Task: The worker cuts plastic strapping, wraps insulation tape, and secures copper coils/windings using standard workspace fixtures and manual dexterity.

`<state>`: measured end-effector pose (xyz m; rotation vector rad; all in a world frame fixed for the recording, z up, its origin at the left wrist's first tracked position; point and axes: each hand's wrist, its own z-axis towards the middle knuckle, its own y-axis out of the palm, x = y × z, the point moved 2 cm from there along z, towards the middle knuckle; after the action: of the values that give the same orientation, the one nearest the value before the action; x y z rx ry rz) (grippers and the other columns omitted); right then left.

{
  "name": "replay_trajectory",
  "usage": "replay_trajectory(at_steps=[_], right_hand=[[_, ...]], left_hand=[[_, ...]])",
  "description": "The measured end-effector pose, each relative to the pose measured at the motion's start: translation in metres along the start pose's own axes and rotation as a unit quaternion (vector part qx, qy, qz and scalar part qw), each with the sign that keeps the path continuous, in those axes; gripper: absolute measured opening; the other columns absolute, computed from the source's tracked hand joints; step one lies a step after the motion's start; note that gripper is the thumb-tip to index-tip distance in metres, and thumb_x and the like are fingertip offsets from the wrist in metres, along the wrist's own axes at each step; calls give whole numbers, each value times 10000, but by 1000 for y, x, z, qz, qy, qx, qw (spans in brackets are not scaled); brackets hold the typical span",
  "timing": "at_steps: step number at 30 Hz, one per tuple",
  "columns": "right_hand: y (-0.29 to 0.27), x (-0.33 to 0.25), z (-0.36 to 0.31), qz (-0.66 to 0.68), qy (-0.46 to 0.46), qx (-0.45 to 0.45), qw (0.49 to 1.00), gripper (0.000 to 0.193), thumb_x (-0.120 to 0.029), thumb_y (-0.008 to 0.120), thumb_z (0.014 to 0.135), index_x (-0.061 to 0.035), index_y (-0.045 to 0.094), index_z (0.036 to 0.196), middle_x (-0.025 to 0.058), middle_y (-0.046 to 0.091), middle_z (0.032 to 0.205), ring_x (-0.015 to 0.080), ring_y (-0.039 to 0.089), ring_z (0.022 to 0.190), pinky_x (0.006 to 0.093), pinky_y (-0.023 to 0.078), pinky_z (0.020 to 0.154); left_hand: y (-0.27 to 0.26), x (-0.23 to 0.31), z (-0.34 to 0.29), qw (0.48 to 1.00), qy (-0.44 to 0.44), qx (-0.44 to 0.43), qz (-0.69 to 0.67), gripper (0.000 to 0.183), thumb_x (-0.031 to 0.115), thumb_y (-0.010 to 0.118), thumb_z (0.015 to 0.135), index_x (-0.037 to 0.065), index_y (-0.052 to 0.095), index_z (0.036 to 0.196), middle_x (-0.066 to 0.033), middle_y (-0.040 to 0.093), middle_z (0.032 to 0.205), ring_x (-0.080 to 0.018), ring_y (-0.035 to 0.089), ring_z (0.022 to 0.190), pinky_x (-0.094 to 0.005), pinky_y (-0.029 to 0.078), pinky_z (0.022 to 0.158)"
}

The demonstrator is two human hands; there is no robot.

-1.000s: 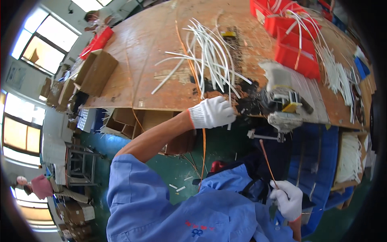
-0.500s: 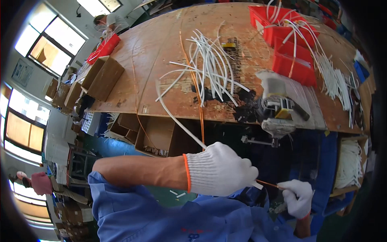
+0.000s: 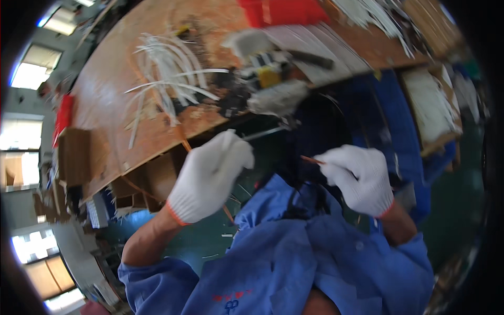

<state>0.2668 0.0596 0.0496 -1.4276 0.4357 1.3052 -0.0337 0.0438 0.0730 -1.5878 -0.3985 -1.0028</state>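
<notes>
Since the right hand (image 3: 368, 179) merely pinches the copper wire (image 3: 311, 159), it could slip; whatever the half-curled left hand (image 3: 210, 178) holds is unclear.

Looks like a workshop: has a scuffed, stained wooden surface (image 3: 105, 118), a pile of white tubes (image 3: 169, 69), a red bin (image 3: 283, 12), a cardboard box (image 3: 74, 157), a green floor (image 3: 206, 242) and a blue work shirt (image 3: 268, 257).

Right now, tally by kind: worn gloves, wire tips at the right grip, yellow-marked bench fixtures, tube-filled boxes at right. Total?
White gloves: 2
Copper wire tip at the right grip: 1
Bench fixture with yellow block: 1
Open box of white tubes: 1
Total: 5
</notes>
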Motion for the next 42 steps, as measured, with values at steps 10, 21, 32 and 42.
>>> replay_trajectory(at_steps=[10, 21, 32, 42], right_hand=[[-3, -2, 5, 172, 129, -137, 967, 155, -73, 778, 1006, 6, 821, 1132, 165, 804, 901, 214, 784, 757, 337, 593, 676], [33, 4, -3, -146, -177, 7, 973, 146, -125, 822, 933, -112, 741, 1054, 61, 668, 817, 273, 715, 684, 394, 557, 572], [-3, -3, -2, 167, 46, -52, 983, 132, -38, 781, 1013, 8, 804, 1135, 117, 800, 874, 134, 770, 776, 307, 599, 681], [4, -5, -5, 224, 62, -53, 971, 120, -58, 775, 1041, 4, 796, 1142, 96, 799, 869, 107, 766, 795, 295, 604, 697]], left_hand=[[38, 28, 22, 948, 207, -45, 240, 229, 227, 859, 944, 73, 718, 1036, -83, 668, 804, -313, 718, 630, -407, 573, 588], [48, 34, 10, 859, -339, -108, -369, 305, 232, 564, 1168, 15, 688, 994, 17, 607, 810, -54, 516, 699, -269, 436, 613], [22, 40, 6, 984, -123, -82, -99, 239, 176, 587, 1143, -16, 713, 1209, -85, 722, 952, -167, 716, 845, -315, 573, 808], [35, 37, 9, 994, 25, -84, 72, 465, 25, 820, 891, 51, 756, 1351, -95, 733, 889, -214, 740, 707, -337, 579, 668]])
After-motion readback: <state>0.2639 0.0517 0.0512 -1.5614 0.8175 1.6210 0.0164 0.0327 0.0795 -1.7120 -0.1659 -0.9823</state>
